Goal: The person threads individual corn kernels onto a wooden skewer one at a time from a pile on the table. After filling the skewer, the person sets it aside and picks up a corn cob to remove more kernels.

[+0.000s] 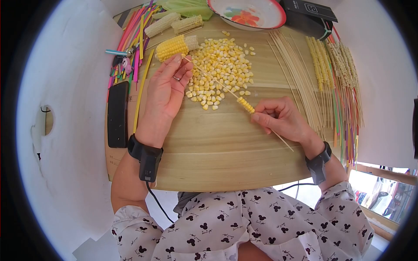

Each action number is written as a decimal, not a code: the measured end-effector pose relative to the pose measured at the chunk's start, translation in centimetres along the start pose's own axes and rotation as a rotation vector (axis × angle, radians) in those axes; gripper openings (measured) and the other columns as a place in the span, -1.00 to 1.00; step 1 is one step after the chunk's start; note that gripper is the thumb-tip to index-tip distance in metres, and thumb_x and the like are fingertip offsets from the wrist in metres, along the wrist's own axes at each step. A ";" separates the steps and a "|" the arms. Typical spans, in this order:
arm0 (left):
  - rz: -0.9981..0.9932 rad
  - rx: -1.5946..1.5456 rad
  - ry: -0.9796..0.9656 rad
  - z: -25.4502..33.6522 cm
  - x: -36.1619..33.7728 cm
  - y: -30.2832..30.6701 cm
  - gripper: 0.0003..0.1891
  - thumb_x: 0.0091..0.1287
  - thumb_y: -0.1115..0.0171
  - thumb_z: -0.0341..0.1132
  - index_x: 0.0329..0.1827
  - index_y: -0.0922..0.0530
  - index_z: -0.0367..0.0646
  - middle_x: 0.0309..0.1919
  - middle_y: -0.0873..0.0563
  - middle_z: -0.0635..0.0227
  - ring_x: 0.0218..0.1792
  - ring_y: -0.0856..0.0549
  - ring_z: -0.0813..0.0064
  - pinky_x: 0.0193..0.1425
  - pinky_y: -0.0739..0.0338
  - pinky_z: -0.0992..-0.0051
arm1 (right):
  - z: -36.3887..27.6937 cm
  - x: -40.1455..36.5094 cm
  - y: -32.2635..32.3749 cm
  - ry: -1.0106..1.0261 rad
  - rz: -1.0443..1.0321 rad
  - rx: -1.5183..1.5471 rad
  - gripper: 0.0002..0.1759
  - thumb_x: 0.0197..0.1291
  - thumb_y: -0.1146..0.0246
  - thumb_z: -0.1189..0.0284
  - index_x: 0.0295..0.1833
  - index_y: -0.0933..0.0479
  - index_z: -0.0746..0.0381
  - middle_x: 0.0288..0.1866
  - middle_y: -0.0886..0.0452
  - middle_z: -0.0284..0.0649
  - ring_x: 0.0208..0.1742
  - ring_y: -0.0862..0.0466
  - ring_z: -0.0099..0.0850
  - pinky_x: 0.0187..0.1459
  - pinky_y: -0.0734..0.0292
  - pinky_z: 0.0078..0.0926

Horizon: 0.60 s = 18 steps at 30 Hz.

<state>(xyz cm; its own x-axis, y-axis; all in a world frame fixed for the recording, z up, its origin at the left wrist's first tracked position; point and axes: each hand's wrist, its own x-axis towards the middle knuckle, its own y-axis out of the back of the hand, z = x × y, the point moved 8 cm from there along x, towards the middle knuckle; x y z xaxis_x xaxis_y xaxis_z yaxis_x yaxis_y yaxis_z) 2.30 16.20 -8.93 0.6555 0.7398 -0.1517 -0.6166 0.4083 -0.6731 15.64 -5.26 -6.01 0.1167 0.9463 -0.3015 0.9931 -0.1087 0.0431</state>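
Observation:
My right hand (283, 118) pinches a thin wooden skewer (212, 78) just below a short row of threaded yellow corn kernels (246, 105). The skewer slants up to the left, and its lower end sticks out past my right fingers. At its upper tip, the thumb and fingers of my left hand (169, 85) close on a small yellow corn kernel (183, 56). Directly beyond that hand lies a partly stripped corn cob (172, 48). A pile of loose corn kernels (224, 65) spreads over the wooden table (209, 148), under the skewer's line.
Bare skewers (296, 74) lie right of the pile, beside finished corn skewers (320, 65) and paler ones (346, 65). A rimmed enamel bowl (261, 21), stripped cobs (163, 25) and a black box (307, 19) stand behind. A phone (117, 115) and colored strips (140, 35) lie left.

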 end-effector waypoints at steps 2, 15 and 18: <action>0.005 0.001 -0.001 0.0 0.0 0.0 -0.81 0.41 -0.21 -0.41 0.02 -0.57 -0.25 -0.06 -0.69 0.20 -0.14 -0.71 0.52 -0.07 -0.66 0.61 | 0.0 0.0 0.0 0.003 0.000 -0.001 -0.84 0.36 -0.23 0.45 -0.27 -0.55 0.30 -0.51 -0.47 -0.52 -0.52 -0.41 -0.79 -0.50 -0.28 -0.79; 0.016 -0.002 -0.007 0.3 -0.3 -0.4 -0.83 0.39 -0.21 -0.45 0.00 -0.59 -0.24 -0.16 -0.72 0.25 -0.14 -0.74 0.46 -0.18 -0.63 0.58 | 0.0 0.0 0.4 -0.009 -0.011 -0.016 -0.82 0.36 -0.24 0.42 -0.30 -0.55 0.29 -0.52 -0.46 -0.53 -0.55 -0.40 -0.80 -0.52 -0.26 -0.80; 0.016 0.006 -0.007 0.3 -0.3 -0.4 -0.83 0.39 -0.22 -0.44 0.00 -0.60 -0.24 -0.17 -0.72 0.26 -0.16 -0.74 0.48 -0.18 -0.63 0.59 | -0.1 0.0 0.5 -0.014 -0.011 -0.027 -0.82 0.36 -0.24 0.42 -0.30 -0.55 0.29 -0.53 -0.46 -0.54 -0.55 -0.40 -0.80 -0.53 -0.26 -0.81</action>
<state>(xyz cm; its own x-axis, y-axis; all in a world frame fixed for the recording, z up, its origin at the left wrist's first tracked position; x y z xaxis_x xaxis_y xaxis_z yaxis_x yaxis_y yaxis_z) 2.22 15.98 -8.36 0.6426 0.7499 -0.1570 -0.6293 0.3997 -0.6665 16.17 -5.28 -5.90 0.1056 0.9432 -0.3151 0.9939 -0.0895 0.0651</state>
